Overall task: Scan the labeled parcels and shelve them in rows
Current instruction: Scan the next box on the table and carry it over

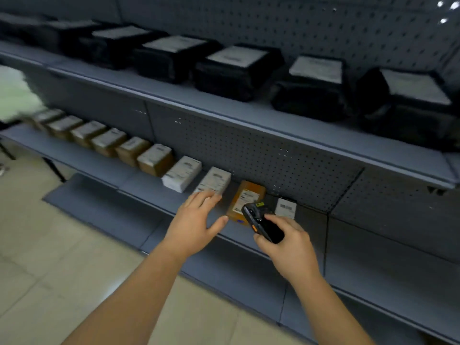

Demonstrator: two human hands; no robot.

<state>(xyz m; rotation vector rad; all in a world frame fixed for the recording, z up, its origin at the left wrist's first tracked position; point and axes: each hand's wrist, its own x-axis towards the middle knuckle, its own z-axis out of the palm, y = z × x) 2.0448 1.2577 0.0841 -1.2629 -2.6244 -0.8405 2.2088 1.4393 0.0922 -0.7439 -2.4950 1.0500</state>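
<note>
Parcel (246, 198) beyond scanner (260, 221) in right grip (291, 250)

Sit labels showing in rows: brown boxes (154, 159), two white parcels (183, 173), one brown parcel (245, 197) and a small white parcel (285, 207) along the lower shelf (149, 190), black bagged parcels (236, 73) above.

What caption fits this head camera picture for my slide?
Right hand holds a scanner near a brown parcel, left hand open beside it.
</note>
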